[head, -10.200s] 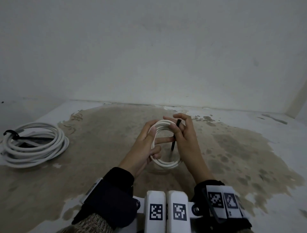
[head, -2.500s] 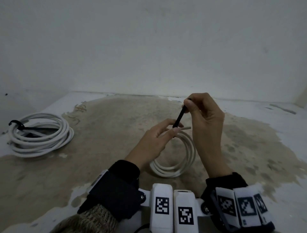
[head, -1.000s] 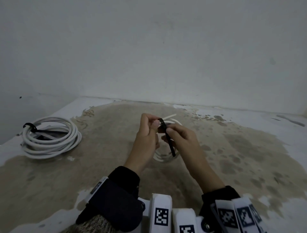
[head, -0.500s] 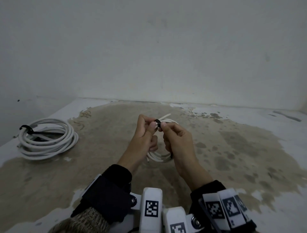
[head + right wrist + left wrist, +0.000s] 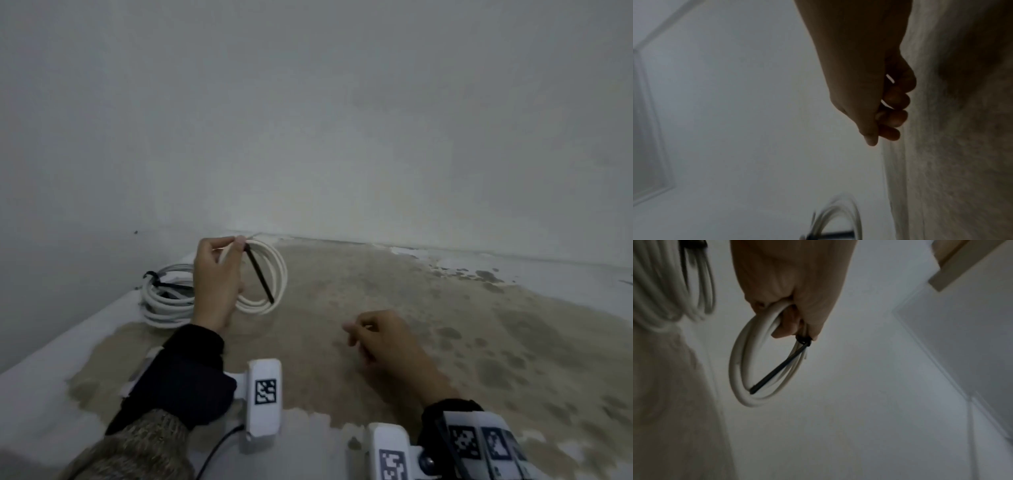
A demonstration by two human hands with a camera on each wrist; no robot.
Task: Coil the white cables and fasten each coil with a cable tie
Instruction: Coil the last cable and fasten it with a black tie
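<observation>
My left hand (image 5: 239, 242) holds a small white cable coil (image 5: 281, 274) up off the surface, pinching it at the top where a black cable tie (image 5: 261, 275) is cinched round it. The tie's long tail hangs across the ring. In the left wrist view the fingers (image 5: 789, 327) curl round the small coil (image 5: 740, 366) beside the tie head (image 5: 804, 339). A larger white coil (image 5: 164, 303), bound with its own black tie (image 5: 153, 276), lies just left of and behind that hand. My right hand (image 5: 356, 334) hovers low at centre right, fingers loosely curled and empty (image 5: 890, 120).
The surface (image 5: 376, 291) is stained tan with white patches. A white wall (image 5: 342, 137) rises close behind, and a raised white ledge (image 5: 68, 342) runs along the left. A blurred coil (image 5: 840, 214) shows at the bottom of the right wrist view.
My right hand has let go of the tie and dropped away to the right. My left hand has carried the tied small coil up and left, toward the larger coil.
</observation>
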